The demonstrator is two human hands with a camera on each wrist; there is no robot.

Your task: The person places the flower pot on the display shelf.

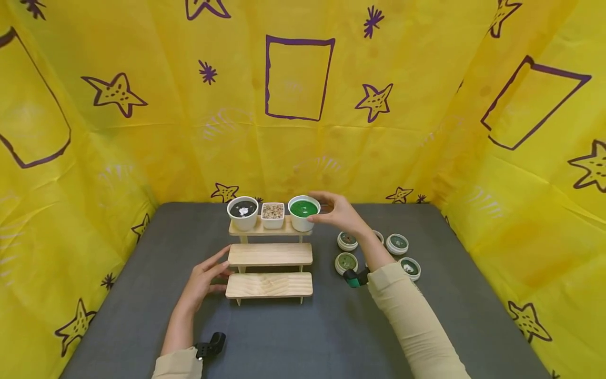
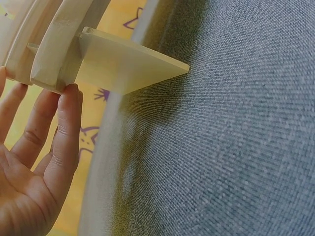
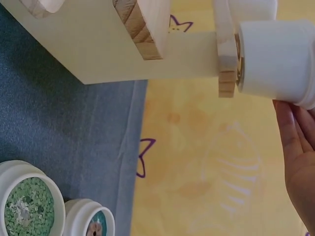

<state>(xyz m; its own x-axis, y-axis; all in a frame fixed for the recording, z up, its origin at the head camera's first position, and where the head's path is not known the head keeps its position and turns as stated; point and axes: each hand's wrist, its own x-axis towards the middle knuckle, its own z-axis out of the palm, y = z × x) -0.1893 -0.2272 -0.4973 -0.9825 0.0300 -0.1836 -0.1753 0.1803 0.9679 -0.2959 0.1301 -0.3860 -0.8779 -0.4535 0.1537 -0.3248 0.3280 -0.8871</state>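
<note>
The head view is bright and evenly lit, the yellow backdrop (image 1: pixel 303 152) looking stretched toward the corners. Shadows on the tabletop (image 1: pixel 341 331) are soft and faint there. In the left wrist view the stand (image 2: pixel 59 44) throws a darker shadow, with pale, washed-out light at upper left. The right wrist view looks slightly hazy.
</note>
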